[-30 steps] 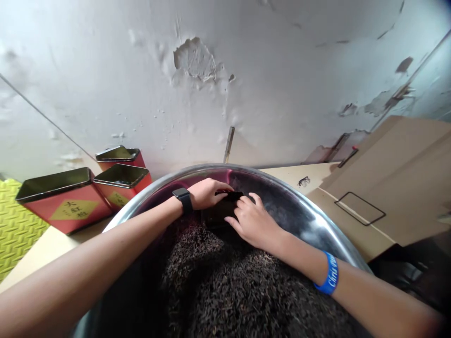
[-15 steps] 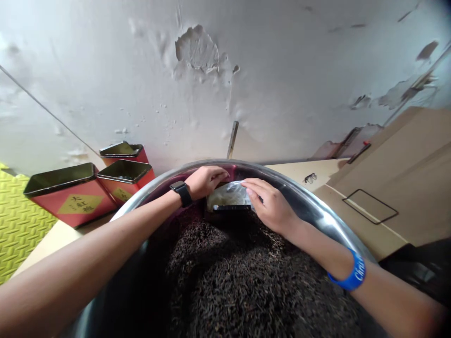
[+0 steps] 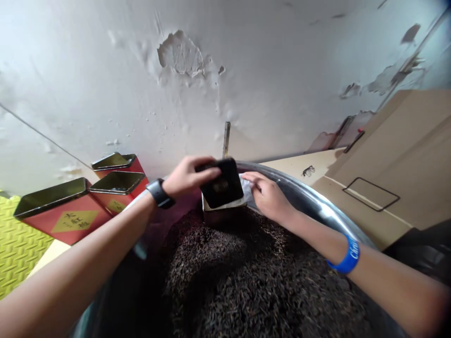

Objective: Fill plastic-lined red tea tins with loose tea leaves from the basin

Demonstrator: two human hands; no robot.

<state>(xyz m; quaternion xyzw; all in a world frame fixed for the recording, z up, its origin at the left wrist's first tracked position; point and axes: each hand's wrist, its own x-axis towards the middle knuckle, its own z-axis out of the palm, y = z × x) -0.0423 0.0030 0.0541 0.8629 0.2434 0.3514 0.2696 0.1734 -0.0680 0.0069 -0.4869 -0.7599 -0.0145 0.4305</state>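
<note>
My left hand (image 3: 186, 177), with a dark watch on the wrist, grips a black tin lid (image 3: 222, 185) between thumb and fingers. The lid is tilted over the mouth of a tin (image 3: 223, 217) that sits in dark loose tea leaves (image 3: 253, 281). At the tin's right side, my right hand (image 3: 270, 197) pinches the edge of a clear plastic bag (image 3: 248, 188) lining it. The lid hides most of the tin's inside. All this is within a large metal basin (image 3: 326, 211).
Red tins with yellow labels, including a large one (image 3: 70, 220), stand open at the left, beside a yellow textured mat (image 3: 21, 253). A thin black rectangular frame (image 3: 369, 195) lies on cardboard at the right. Behind is a peeling wall (image 3: 116, 84).
My left hand has moved left and now holds the black lid up at a tilt; before, a black edge lay across the tin's front. My right hand stays at the plastic bag.
</note>
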